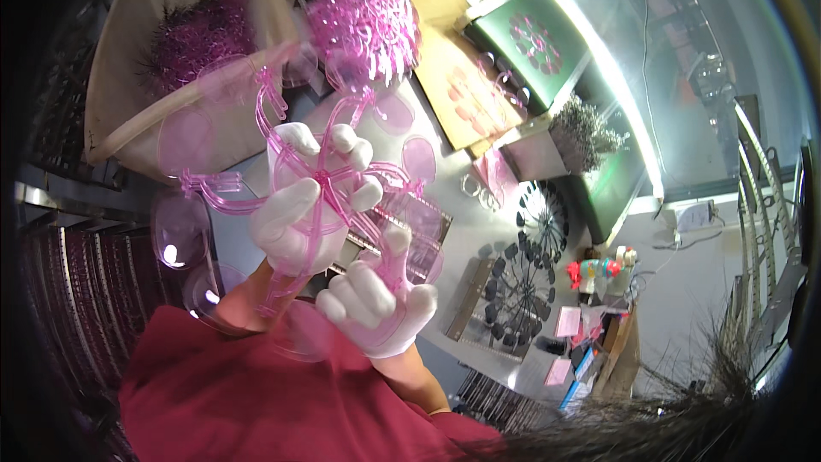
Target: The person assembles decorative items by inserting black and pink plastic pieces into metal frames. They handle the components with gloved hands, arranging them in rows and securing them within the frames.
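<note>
A translucent pink plastic moulding sprue [322,176] spreads in front of me, its branches running out from a central hub to thin oval discs like lenses. My left hand [295,218], in a white glove, grips it at the hub, fingers wrapped between the branches. Also gloved in white, my right hand [372,304] is at a lower right branch, with most fingers curled and the index finger raised against the plastic. One pink lens [181,227] hangs at the left; another lens [419,161] shows at the right. Branches partly cover both hands.
A large beige sack [111,94] at the far left holds pink scraps. Beside it rises a heap of pink sprues [363,26]. Black wheel-shaped sprues [519,295] lie right on the metal table, near a green board [534,47] and a red-topped bottle [594,270]. Racks [94,291] stand left.
</note>
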`<state>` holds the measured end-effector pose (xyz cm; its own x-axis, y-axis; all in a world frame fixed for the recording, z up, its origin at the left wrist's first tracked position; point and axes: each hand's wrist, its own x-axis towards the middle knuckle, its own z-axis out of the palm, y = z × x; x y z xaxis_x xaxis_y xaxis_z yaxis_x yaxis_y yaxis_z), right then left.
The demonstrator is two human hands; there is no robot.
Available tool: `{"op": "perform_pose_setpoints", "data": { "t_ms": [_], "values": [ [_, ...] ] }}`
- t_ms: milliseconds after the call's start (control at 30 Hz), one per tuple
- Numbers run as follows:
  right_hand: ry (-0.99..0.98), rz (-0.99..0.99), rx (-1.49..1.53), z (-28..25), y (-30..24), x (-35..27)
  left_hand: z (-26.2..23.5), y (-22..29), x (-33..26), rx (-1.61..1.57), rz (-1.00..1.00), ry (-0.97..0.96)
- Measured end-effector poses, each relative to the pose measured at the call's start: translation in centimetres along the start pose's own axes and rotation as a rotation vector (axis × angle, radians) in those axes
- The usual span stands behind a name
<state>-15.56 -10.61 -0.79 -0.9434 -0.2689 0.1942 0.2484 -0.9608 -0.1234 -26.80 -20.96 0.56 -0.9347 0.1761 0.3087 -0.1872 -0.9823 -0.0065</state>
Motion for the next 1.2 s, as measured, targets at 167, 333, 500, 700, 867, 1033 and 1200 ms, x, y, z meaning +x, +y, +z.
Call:
{"op": "perform_pose_setpoints", "data": {
  "t_ms": [167,333,500,700,867,1033,1200],
  "values": [
    [-0.380,-0.477,-2.272,3.4,-3.4,0.3,-0.3,2.8,-0.9,0.030,-0.065,-0.136],
    [0.516,-0.334,-1.251,-1.5,-5.8,-1.9,2.1,4.0,-2.3,0.073,-0.237,-0.069],
    [-0.087,0.112,-0.183,-0.6,-5.3,-0.9,1.7,1.8,-3.4,0.052,-0.393,-0.081],
    [-0.290,-0.160,-2.070,2.7,-12.0,-2.6,0.1,4.8,-4.0,-0.030,-0.494,-0.219],
    [0.116,0.414,-0.967,2.3,-15.4,1.0,-1.2,2.7,-5.1,-0.017,-1.176,0.023],
    [-0.606,0.551,-1.513,3.7,-15.5,0.4,-1.1,1.2,-4.5,0.023,-1.104,-0.315],
    [-0.508,0.147,-2.163,7.4,-20.4,0.0,-4.9,3.1,-5.9,0.114,-1.290,-0.225]
  ]
}}
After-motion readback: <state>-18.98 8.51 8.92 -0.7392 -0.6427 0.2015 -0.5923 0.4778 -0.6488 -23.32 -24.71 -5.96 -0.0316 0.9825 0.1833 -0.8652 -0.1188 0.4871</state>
